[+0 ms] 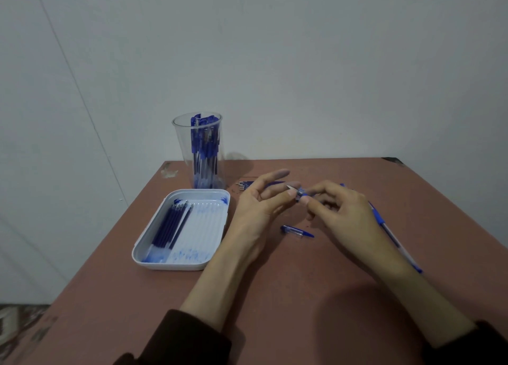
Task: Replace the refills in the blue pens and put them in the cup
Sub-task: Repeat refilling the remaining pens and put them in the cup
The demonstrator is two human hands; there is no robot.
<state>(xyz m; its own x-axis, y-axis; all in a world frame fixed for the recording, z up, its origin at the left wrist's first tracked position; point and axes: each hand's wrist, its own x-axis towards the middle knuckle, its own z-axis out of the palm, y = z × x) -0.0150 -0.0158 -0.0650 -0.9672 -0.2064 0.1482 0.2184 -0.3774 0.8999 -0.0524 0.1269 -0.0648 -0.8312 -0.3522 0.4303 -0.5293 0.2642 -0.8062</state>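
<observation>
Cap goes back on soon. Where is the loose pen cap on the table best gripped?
I'd pinch the pen cap across its clear middle, coming down from above: it lies flat on the table, both long sides free, nothing touching it.

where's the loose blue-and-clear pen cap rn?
Head view, centre: the blue-and-clear plastic pen cap lies on the reddish-brown table, between the left hand and right hand, right of the white plastic tray.

Gap between left grip (261, 199) and right grip (338, 210) is bridged by the held pen (299, 193). Left of left grip: tray (220, 197) just beside, cup (198, 150) beyond. Behind left grip: loose refills (244, 184). Nearer side: pen cap (297, 231), then open desk (275, 296). Capped pen (384, 227) lies under right wrist.
</observation>
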